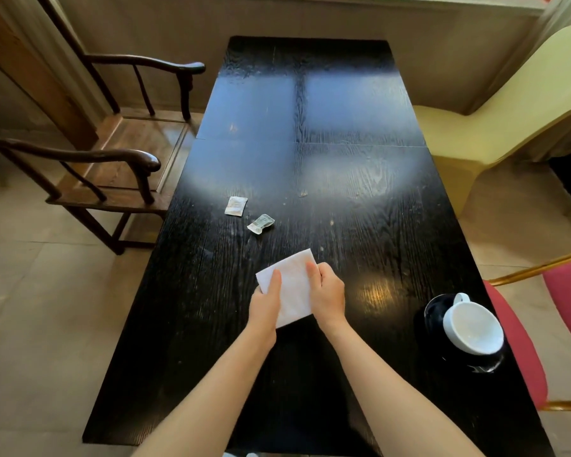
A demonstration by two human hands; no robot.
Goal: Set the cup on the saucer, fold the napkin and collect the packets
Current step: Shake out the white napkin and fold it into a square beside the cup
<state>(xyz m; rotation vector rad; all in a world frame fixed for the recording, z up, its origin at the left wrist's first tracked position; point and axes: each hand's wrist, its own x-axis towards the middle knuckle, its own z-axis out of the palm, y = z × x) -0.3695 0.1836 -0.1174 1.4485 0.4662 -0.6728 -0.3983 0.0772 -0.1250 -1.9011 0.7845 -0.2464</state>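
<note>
A white cup [472, 328] sits empty on a dark saucer [434, 308] near the table's [343, 110] right edge. Both hands, left [267, 301] and right [327, 293], grip the white napkin [292, 285] at the near centre. Two packets [235, 206] [260, 223] lie just beyond; the far half stays open.
</note>
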